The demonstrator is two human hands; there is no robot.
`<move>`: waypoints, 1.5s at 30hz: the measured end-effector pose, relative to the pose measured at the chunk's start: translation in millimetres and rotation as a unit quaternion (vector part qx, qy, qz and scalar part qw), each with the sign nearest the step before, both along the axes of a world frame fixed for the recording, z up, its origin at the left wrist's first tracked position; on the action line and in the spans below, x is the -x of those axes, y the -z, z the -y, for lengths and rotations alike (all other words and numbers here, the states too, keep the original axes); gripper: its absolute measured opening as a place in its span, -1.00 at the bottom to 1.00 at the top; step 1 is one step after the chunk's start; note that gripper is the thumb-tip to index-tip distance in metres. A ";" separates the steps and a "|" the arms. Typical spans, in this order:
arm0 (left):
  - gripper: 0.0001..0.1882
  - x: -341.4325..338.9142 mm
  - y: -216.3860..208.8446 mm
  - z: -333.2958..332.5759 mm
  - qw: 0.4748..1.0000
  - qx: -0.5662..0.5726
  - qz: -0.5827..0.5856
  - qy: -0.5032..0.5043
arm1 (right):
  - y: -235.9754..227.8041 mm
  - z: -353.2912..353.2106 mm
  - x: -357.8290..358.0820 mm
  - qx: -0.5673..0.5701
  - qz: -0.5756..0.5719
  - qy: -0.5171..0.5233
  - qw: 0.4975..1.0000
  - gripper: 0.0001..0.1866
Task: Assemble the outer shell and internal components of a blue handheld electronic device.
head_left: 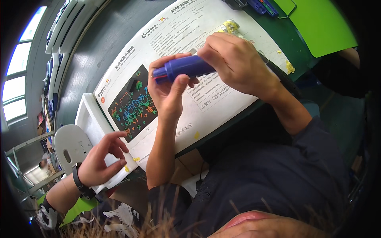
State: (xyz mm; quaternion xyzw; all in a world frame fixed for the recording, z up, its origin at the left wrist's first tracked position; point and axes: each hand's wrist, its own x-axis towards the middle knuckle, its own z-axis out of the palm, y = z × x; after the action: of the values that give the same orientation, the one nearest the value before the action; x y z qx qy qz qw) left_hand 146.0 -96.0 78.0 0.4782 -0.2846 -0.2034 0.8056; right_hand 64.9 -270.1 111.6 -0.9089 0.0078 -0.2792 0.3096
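A dark-blue plastic cylinder (190, 66) lies level between my hands, above a large white printed sheet. Its left end is narrower and split, with a red wire-like strip showing. My left hand (168, 93) is closed round that end, thumb on the near side. My right hand (238, 63) has its fingers curled over the other end, which they hide. Just beyond the right hand sits a crumpled yellow-and-white wad (229, 27).
The printed sheet (234, 109) bears a black panel picture (133, 105) with bright drawings. Another person's hand (101, 160), with a black wristband, reaches in at lower left beside a white tray (85, 107). Blue tools (262, 7) and a green board (321, 27) lie at the far right.
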 end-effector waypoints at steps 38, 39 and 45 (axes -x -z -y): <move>-0.57 -5.4 -4.5 -3.5 0.984 -0.155 -0.058 0.061 | 11.3 33.8 39.8 0.122 -0.027 0.075 0.989 -0.40; -0.51 -6.3 -10.5 -2.3 0.979 -0.199 -0.044 0.033 | 20.1 50.1 41.8 0.189 -0.056 0.114 0.974 -0.34; -0.48 1.3 -13.2 9.6 0.880 -0.442 0.162 -0.056 | 48.2 89.8 41.0 0.136 -0.099 0.034 0.985 -0.39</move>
State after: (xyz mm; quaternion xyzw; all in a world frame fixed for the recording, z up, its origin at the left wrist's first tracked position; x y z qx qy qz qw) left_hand 144.8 -105.6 91.2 0.8261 -0.2640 -0.1824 0.4633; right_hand 23.9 -359.9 63.4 -0.9649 0.0307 -0.1966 0.1712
